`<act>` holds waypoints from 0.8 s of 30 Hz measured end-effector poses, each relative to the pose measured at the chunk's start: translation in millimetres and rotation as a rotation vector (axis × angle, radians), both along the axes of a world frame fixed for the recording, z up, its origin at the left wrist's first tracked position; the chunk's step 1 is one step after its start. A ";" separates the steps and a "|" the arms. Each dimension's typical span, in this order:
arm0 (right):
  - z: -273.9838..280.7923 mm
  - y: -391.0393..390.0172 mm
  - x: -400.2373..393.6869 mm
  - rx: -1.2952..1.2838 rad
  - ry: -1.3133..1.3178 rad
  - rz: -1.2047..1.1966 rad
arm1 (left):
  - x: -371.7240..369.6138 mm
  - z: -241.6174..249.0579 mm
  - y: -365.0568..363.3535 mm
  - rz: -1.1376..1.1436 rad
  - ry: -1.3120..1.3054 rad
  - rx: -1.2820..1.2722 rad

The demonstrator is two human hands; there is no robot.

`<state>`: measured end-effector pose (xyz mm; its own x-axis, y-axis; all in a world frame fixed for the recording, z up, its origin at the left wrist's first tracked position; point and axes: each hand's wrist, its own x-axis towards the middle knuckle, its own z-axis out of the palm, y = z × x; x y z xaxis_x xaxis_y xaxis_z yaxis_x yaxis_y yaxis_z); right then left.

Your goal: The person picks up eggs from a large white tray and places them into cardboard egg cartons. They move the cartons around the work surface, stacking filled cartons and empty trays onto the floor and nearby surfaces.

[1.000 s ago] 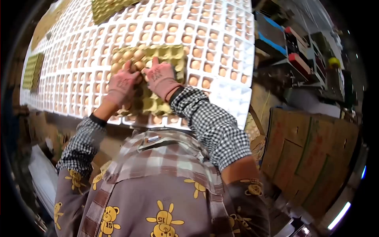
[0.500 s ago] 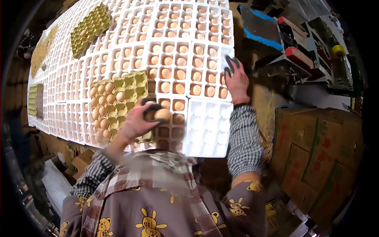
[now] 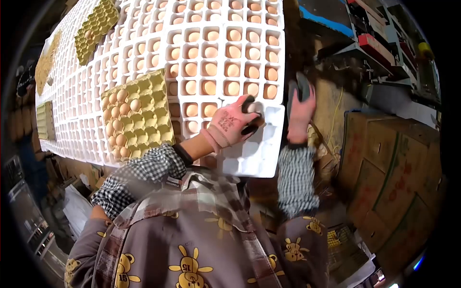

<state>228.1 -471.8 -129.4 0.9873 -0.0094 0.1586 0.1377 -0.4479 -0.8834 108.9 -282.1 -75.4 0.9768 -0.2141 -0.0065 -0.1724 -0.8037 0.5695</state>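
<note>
My left hand (image 3: 229, 126), in a pink glove with dark fingertips, is closed around a pale egg (image 3: 255, 109). It is over the upper part of a white foam tray (image 3: 270, 158) whose visible cups hold no eggs. Just right of that tray is my right hand (image 3: 301, 110), also gloved, its fingers apart and somewhat blurred, with nothing visible in them. A yellow-green egg tray (image 3: 152, 128) lies to the left on top of the white trays, with brown eggs in its left part. Behind my left hand, white trays (image 3: 220, 98) hold brown eggs in square cups.
More filled white trays stretch away to the far left. Other yellow-green trays (image 3: 96, 31) lie on them. At right are cardboard boxes (image 3: 389, 168) and a machine with red parts (image 3: 374, 48). A yellow cord (image 3: 337, 115) hangs between tray edge and boxes.
My left hand has moved right with an egg, from beside the yellow-green tray to above the white tray. My right hand has come off the tray edge, and the view has shifted.
</note>
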 end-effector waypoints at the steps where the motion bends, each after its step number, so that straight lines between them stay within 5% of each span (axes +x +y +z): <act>1: -7.3 -12.2 -32.6 0.001 0.026 -0.089 | 2.5 -2.7 -3.3 -0.011 -0.004 -0.008; 2: 11.8 -10.0 -61.7 0.056 0.067 -0.113 | 8.0 -5.9 -10.5 -0.025 -0.010 -0.018; 4: -33.6 -22.8 -109.7 -0.002 0.072 -0.175 | 16.6 -3.4 -18.1 0.017 -0.041 -0.051; 7: -2.8 0.6 -137.0 -0.317 0.146 0.034 | 21.8 -10.1 -3.8 0.216 0.189 -0.432; 10: 0.5 3.5 -134.2 -0.481 0.098 0.108 | -2.0 1.3 13.0 0.316 -0.055 -0.267; 14: -1.8 10.9 -132.3 -0.470 0.067 0.095 | -28.8 -3.4 25.9 0.183 0.215 0.137; 17: -13.2 11.7 -137.4 -0.586 0.114 0.026 | -50.4 -2.9 17.9 0.126 0.010 -0.146; 20: -18.1 15.2 -138.6 -0.706 0.038 0.008 | -76.7 -23.6 16.0 -0.100 0.001 0.275; 24: -28.2 -2.2 -131.1 -0.710 -0.229 0.025 | -87.1 -15.3 28.7 -0.154 -0.014 0.207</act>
<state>96.9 -474.0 -157.5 0.9275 0.1937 0.3198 0.3009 -0.8944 -0.3308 21.8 -253.4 -90.8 0.9331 -0.3558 -0.0523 -0.3084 -0.8666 0.3924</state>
